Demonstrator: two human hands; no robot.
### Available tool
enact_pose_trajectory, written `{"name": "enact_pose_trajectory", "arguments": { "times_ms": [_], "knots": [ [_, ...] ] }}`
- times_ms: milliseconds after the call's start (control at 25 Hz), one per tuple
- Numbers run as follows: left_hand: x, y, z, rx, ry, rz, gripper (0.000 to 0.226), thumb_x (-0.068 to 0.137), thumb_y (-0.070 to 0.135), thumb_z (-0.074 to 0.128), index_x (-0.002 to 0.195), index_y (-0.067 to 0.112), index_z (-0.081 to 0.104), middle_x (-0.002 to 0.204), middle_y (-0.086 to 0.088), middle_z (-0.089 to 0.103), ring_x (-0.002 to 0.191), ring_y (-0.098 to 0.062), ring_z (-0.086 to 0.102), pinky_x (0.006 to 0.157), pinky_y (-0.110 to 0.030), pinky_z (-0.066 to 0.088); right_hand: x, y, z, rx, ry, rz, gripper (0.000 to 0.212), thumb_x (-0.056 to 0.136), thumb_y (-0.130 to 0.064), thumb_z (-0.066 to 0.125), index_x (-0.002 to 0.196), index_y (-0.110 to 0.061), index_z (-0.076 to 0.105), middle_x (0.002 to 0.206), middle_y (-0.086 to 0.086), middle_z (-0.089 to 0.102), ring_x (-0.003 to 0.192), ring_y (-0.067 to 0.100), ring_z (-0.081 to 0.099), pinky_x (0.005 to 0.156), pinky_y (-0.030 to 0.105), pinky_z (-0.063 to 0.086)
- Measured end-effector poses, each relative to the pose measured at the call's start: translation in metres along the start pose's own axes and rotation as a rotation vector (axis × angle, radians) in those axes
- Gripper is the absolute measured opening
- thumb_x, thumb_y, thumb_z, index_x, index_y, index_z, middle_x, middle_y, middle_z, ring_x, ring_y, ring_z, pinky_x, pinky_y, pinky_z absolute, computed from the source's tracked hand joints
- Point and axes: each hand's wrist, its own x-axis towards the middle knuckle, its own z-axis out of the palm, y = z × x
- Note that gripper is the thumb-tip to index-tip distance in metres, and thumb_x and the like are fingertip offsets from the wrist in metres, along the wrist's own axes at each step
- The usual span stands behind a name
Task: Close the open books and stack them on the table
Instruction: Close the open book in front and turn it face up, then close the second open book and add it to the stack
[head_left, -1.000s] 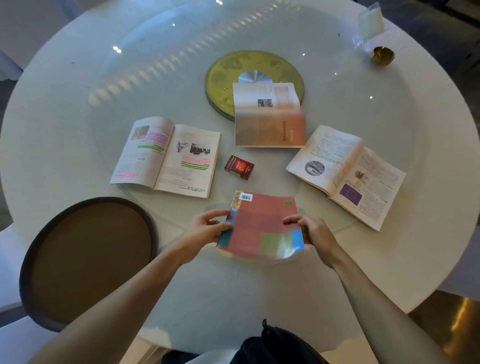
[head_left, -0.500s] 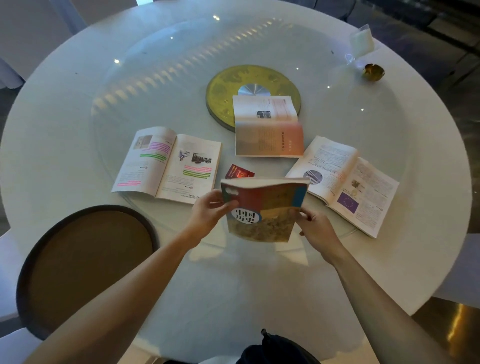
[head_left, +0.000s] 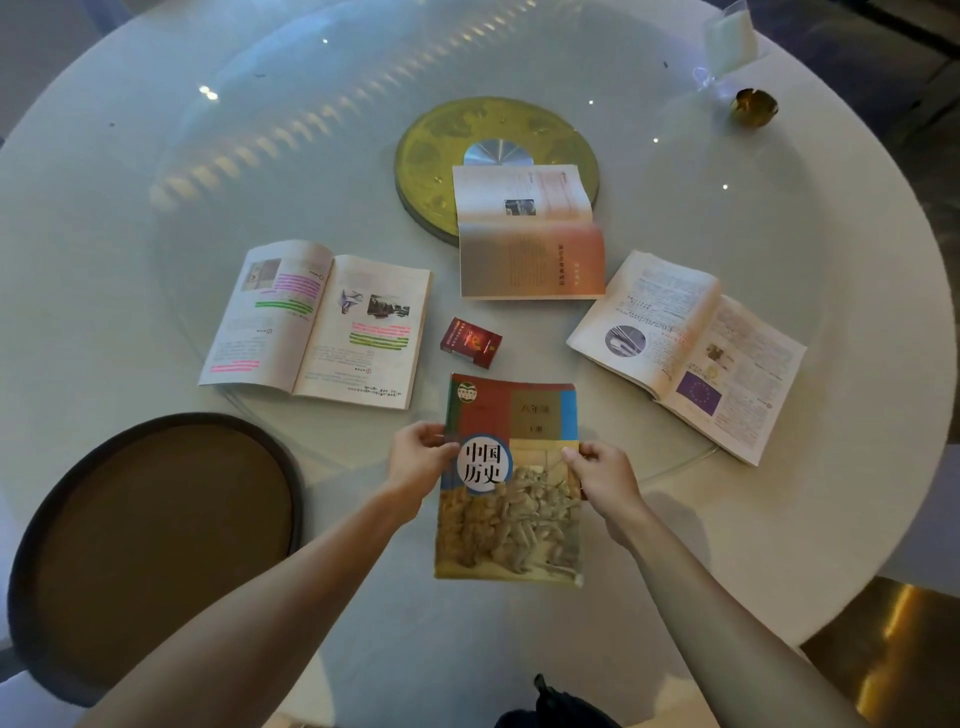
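Note:
A closed history textbook (head_left: 511, 519) lies front cover up at the near side of the round white table (head_left: 810, 519). My left hand (head_left: 418, 465) grips its left edge and my right hand (head_left: 605, 478) grips its right edge. Three books lie open farther out: one with pink and green highlighting (head_left: 317, 325) at the left, one with an orange page (head_left: 530, 234) in the middle, and one with a blue flag picture (head_left: 685, 351) at the right.
A small red box (head_left: 470, 342) sits between the open books. A gold disc (head_left: 447, 150) lies at the table's centre, partly under the middle book. A dark round chair seat (head_left: 156, 535) is at the near left. A small gold bowl (head_left: 753, 106) and a white card stand (head_left: 727, 34) sit far right.
The closed book was back cover up, then tipped upright on its edge. Now it is turned over and lies flat, front cover up, both hands still on its sides.

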Motion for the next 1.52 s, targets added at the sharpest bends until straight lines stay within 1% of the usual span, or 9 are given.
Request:
{"name": "enact_pose_trajectory", "arguments": {
  "times_ms": [240, 440, 560, 680, 800, 960, 1120, 1320, 1520],
  "knots": [
    [0.020, -0.008, 0.003, -0.006, 0.081, -0.112, 0.022, 0.094, 0.004, 0.061, 0.114, 0.005, 0.070, 0.098, -0.013, 0.075, 0.082, -0.024, 0.073, 0.063, -0.032, 0.060, 0.013, -0.002, 0.020, -0.021, -0.038, 0.087, 0.014, 0.098, -0.024, 0.063, 0.103, -0.013, 0.070, 0.102, 0.008, 0.075, 0.095, 0.026, 0.070, 0.088, 0.046, 0.058],
    [0.025, 0.004, -0.003, 0.064, -0.006, -0.042, 0.021, 0.095, 0.004, 0.059, 0.109, 0.016, 0.070, 0.093, 0.000, 0.074, 0.082, -0.009, 0.069, 0.053, -0.013, 0.052, 0.010, -0.013, 0.024, 0.009, -0.067, 0.066, 0.028, 0.098, -0.026, 0.061, 0.096, -0.002, 0.076, 0.093, 0.009, 0.079, 0.082, 0.018, 0.070, 0.072, 0.036, 0.054],
    [0.026, 0.000, -0.006, 0.160, -0.098, -0.026, 0.033, 0.092, 0.007, 0.063, 0.124, 0.012, 0.065, 0.110, -0.009, 0.074, 0.100, -0.021, 0.071, 0.069, -0.024, 0.060, 0.007, -0.014, 0.030, -0.038, -0.109, 0.045, 0.036, 0.098, -0.032, 0.061, 0.101, 0.003, 0.072, 0.096, 0.013, 0.077, 0.082, 0.017, 0.067, 0.067, 0.027, 0.051],
    [0.020, -0.001, -0.009, 0.184, -0.131, -0.050, 0.041, 0.093, 0.008, 0.062, 0.134, 0.011, 0.061, 0.113, -0.010, 0.073, 0.087, -0.010, 0.068, 0.063, -0.017, 0.055, -0.001, -0.022, 0.032, -0.070, -0.120, 0.067, 0.031, 0.101, -0.033, 0.061, 0.116, -0.007, 0.071, 0.106, 0.004, 0.071, 0.092, 0.015, 0.068, 0.063, 0.017, 0.051],
    [0.012, -0.001, -0.017, 0.174, -0.151, -0.047, 0.043, 0.096, 0.006, 0.060, 0.139, 0.007, 0.054, 0.112, -0.007, 0.068, 0.081, -0.004, 0.062, 0.059, -0.014, 0.047, -0.007, -0.024, 0.031, -0.084, -0.087, 0.099, 0.057, 0.099, -0.044, 0.061, 0.145, -0.010, 0.055, 0.134, 0.006, 0.065, 0.119, 0.021, 0.063, 0.088, 0.031, 0.049],
    [0.000, -0.001, -0.039, 0.143, -0.189, -0.047, 0.043, 0.097, 0.011, 0.060, 0.140, 0.005, 0.054, 0.109, -0.008, 0.065, 0.093, -0.018, 0.062, 0.070, -0.025, 0.049, -0.022, -0.028, 0.041, -0.165, -0.048, 0.073, 0.054, 0.099, -0.040, 0.062, 0.145, -0.013, 0.057, 0.145, 0.006, 0.061, 0.130, 0.025, 0.059, 0.105, 0.041, 0.051],
    [0.003, -0.002, -0.087, 0.090, -0.099, -0.020, 0.043, 0.096, 0.012, 0.062, 0.138, 0.007, 0.056, 0.118, -0.015, 0.065, 0.101, -0.025, 0.062, 0.078, -0.029, 0.049, -0.033, -0.057, 0.070, -0.377, 0.108, -0.106, 0.056, 0.099, -0.034, 0.058, 0.150, -0.012, 0.051, 0.152, 0.012, 0.049, 0.142, 0.028, 0.048, 0.116, 0.043, 0.042],
    [0.029, 0.012, -0.176, -0.074, 0.135, 0.019, 0.039, 0.093, 0.017, 0.068, 0.129, 0.004, 0.064, 0.110, -0.013, 0.070, 0.087, -0.020, 0.063, 0.076, -0.031, 0.051, -0.035, -0.116, 0.133, -0.213, -0.057, -0.154, 0.052, 0.103, -0.027, 0.062, 0.151, -0.010, 0.052, 0.147, 0.013, 0.059, 0.124, 0.025, 0.059, 0.097, 0.034, 0.051],
    [0.065, 0.016, -0.228, -0.280, 0.271, -0.076, 0.045, 0.091, 0.024, 0.072, 0.128, 0.003, 0.058, 0.118, -0.014, 0.065, 0.093, -0.022, 0.064, 0.071, -0.032, 0.055, -0.013, -0.150, 0.185, -0.042, -0.165, -0.021, 0.061, 0.101, -0.026, 0.067, 0.153, -0.002, 0.047, 0.151, 0.013, 0.055, 0.130, 0.027, 0.057, 0.104, 0.046, 0.056]
  ]
}}
